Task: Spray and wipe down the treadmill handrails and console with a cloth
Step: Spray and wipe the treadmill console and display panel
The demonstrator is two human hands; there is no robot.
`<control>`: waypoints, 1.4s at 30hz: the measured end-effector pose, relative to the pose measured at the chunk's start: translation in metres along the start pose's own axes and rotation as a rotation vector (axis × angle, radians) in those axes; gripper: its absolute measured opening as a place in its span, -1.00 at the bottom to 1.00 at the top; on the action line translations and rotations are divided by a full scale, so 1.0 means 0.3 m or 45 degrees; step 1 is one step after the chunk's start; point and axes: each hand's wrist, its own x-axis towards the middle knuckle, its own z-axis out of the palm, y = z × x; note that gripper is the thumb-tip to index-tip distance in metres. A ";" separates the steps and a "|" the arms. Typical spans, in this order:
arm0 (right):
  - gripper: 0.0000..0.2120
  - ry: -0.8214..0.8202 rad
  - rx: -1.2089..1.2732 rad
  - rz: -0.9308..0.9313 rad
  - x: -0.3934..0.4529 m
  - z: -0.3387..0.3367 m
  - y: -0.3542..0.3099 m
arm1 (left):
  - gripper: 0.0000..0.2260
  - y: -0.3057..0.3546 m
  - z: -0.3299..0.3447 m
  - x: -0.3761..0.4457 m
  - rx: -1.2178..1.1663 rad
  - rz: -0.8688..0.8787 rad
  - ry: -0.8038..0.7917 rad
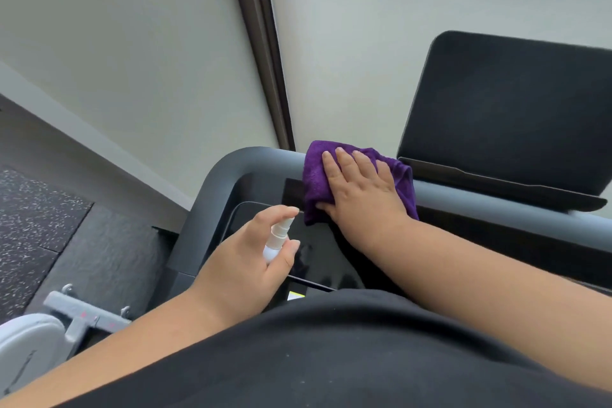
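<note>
My right hand lies flat, fingers spread, on a purple cloth and presses it against the grey front handrail and the dark console edge below it. My left hand grips a small white spray bottle, index finger over its nozzle, which points up and right toward the cloth. Under both hands is the glossy black console panel. The black tilted screen rises behind the rail at the right. My black shirt hides the lower console.
A frosted window with a dark vertical frame stands just behind the treadmill. Speckled rubber floor lies at the left. A grey machine part with a bracket sits at the lower left.
</note>
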 end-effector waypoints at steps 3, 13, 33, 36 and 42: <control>-0.26 0.062 -0.022 0.014 -0.102 0.038 0.039 | -0.62 -0.032 -0.026 0.009 -0.012 0.018 0.018; -0.24 0.012 -0.055 0.051 0.071 -0.016 -0.054 | -0.57 -0.125 -0.073 0.016 -0.008 0.031 0.007; -0.32 0.080 0.116 0.002 0.005 -0.008 -0.013 | -0.63 -0.052 -0.028 0.116 -0.126 0.307 -0.072; -0.41 0.145 0.053 0.022 -0.112 0.044 0.049 | -0.63 -0.050 -0.015 0.128 -0.153 0.366 -0.093; -0.40 0.179 0.004 0.291 -0.344 0.125 0.261 | -0.61 -0.054 0.003 0.149 -0.160 0.381 -0.111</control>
